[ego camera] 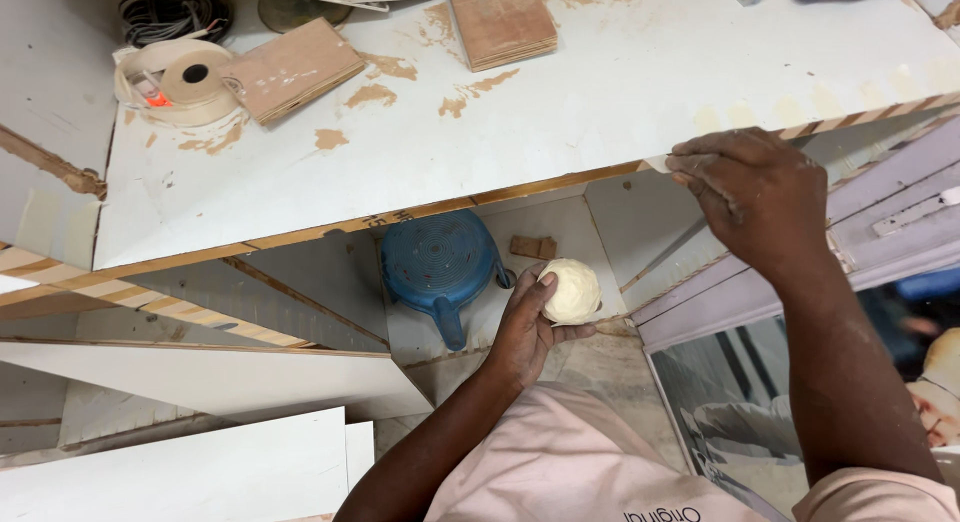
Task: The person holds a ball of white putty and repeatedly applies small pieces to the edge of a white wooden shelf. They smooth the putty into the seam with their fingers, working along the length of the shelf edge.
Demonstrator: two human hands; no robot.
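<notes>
Left hand (525, 327) closed around pale ball (571, 291) | right hand (750, 197) fingertips pinching board edge (560, 179)

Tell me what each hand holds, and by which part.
The left hand cups a cream-coloured ball from its left side and underneath. The right hand pinches the front edge of the white board.

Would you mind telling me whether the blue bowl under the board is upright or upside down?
Upside down: the blue bowl shows its ringed base facing up, beside the left hand holding a white ball.
</notes>
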